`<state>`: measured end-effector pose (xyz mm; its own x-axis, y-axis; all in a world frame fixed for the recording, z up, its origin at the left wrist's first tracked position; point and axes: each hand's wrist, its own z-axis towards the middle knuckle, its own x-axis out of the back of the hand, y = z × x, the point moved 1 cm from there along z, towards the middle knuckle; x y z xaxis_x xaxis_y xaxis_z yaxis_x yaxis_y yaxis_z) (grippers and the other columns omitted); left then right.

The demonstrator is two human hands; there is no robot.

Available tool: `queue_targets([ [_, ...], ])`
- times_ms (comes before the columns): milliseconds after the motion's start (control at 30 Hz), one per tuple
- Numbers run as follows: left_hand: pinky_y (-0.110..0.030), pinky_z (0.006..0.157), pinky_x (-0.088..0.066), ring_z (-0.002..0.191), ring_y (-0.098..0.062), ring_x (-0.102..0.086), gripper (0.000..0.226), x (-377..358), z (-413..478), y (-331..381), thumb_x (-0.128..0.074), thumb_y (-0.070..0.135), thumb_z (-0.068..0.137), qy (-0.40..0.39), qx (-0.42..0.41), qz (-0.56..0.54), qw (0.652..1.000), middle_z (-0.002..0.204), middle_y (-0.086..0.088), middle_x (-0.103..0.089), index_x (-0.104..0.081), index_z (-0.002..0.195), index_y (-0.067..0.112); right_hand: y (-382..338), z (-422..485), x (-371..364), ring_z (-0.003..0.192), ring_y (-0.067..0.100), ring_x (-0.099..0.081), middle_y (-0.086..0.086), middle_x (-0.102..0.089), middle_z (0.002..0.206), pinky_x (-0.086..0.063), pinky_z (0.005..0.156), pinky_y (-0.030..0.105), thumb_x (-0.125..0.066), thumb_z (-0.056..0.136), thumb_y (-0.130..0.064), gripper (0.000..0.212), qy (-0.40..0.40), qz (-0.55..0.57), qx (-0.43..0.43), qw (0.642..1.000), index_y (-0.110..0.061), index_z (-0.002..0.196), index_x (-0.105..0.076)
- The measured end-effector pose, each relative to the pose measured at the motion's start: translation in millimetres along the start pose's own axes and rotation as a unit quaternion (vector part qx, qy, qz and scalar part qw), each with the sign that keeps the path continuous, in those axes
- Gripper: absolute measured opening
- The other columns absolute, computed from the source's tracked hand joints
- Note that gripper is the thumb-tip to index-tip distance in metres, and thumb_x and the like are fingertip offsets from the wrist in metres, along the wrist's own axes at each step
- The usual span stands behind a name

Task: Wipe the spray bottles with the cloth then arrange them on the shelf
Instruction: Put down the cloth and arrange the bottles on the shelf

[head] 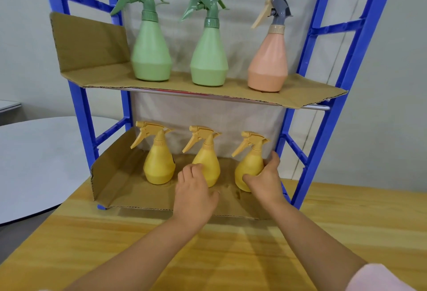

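Currently, two bare forearms reach from the desk (pixel 231 244) to the cardboard-lined lower shelf (pixel 120 189) of a blue rack (pixel 335 105), where three yellow spray bottles stand upright in a row, triggers pointing to the person's left. The right grip (pixel 265 175) is wrapped round the right yellow bottle (pixel 248 163): thumb across its front, fingers round its far right side, so the bottle sits forward and left of the palm, w/ the rack's right post just beyond the knuckles. The left grip (pixel 194 189) lies against the front of the middle yellow bottle (pixel 211 163), fingers bent over it; can't tell whether it truly clasps it or only touches. The left yellow bottle (pixel 159 165) stands untouched, apart from both hands. The held bottle's long axis runs straight up, and the right grip is plainly the nearer, so any nudge into line probably falls to it, sliding the base w/o tipping. On the upper shelf (pixel 111 78) stand two green bottles (pixel 151 52) and a peach bottle (pixel 269 64) (no cloth is in view anywhere).
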<state>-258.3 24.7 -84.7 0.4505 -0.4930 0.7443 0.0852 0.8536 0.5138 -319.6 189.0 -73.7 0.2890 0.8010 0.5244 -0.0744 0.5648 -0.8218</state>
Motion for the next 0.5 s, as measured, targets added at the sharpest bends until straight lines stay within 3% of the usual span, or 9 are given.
queue_targets([
  [33, -0.024, 0.102, -0.024, 0.124, -0.021, -0.031, 0.069, -0.7, 2.9, -0.6, -0.061, 0.033, 0.082, -0.012, 0.012, 0.004, 1.000, 0.134, -0.005, -0.034, -0.027, 0.137, 0.008, 1.6, 0.1, -0.5, 0.097, 0.016, -0.057, -0.004, -0.044, 0.130, -0.056, 0.070, 0.033, -0.074, 0.074, -0.014, 0.104, -0.004, 0.005, -0.002, 1.000, -0.025, 0.150, -0.004],
  [100, -0.026, 0.104, -0.025, 0.127, -0.024, -0.031, 0.075, -1.9, 9.7, -1.1, -0.062, 0.037, 0.083, -0.033, 0.032, 0.019, 0.999, 0.135, -0.009, -0.035, -0.023, 0.139, 0.005, 2.6, 0.1, -2.1, 0.125, 0.023, -0.045, 0.002, -0.039, 0.142, -0.052, 0.089, 0.039, -0.080, 0.070, -0.021, 0.107, 0.011, -0.006, -0.004, 1.000, -0.021, 0.150, -0.009],
  [200, -0.030, 0.105, -0.027, 0.128, -0.027, -0.034, 0.080, -2.5, 20.9, -1.8, -0.063, 0.043, 0.083, -0.050, 0.052, 0.039, 0.997, 0.136, -0.012, -0.038, -0.022, 0.139, 0.002, 3.6, 2.5, -4.8, 0.135, 0.027, -0.032, 0.007, -0.035, 0.144, -0.041, 0.106, 0.045, -0.085, 0.066, -0.029, 0.107, 0.038, -0.023, -0.002, 0.999, -0.014, 0.148, -0.017],
  [500, -0.034, 0.102, -0.034, 0.125, -0.030, -0.041, 0.065, -5.5, 35.8, -11.9, -0.065, 0.034, 0.085, -0.062, 0.087, 0.013, 0.994, 0.132, -0.015, -0.045, -0.033, 0.132, 0.002, 12.6, 11.9, -6.2, 0.121, 0.024, -0.046, -0.004, -0.042, 0.119, -0.051, 0.086, 0.035, -0.082, 0.067, -0.019, 0.101, 0.018, 0.004, 0.010, 1.000, -0.015, 0.146, -0.019],
])
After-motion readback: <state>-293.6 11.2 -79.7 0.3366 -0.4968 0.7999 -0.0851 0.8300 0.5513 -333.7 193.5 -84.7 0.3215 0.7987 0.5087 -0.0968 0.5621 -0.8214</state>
